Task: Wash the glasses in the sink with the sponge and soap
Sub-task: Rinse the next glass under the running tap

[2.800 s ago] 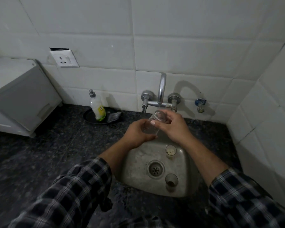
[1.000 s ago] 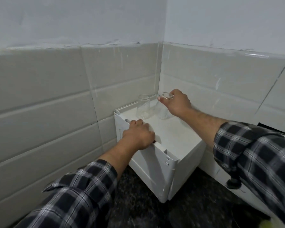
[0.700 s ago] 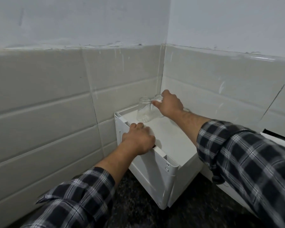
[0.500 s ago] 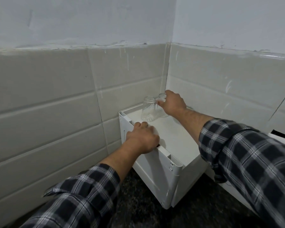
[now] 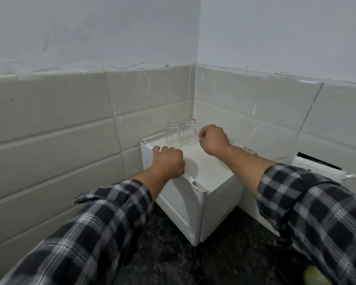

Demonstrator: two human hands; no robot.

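Observation:
Two clear glasses stand side by side at the back corner of a white box's top: the left glass (image 5: 172, 132) and the right glass (image 5: 189, 130). My right hand (image 5: 213, 139) hovers just right of them, fingers curled, holding nothing and apart from the glass. My left hand (image 5: 169, 161) is curled over the front left edge of the white box (image 5: 206, 175). The sink, sponge and soap are out of view.
The box sits in a tiled wall corner on a dark speckled countertop (image 5: 173, 254). A second white appliance (image 5: 317, 169) lies to the right behind my right sleeve. A yellow-green blur (image 5: 314, 277) shows at the bottom right edge.
My right hand has let go of the right glass, which now stands beside the other, and has drawn back a little. My left hand stays on the box edge.

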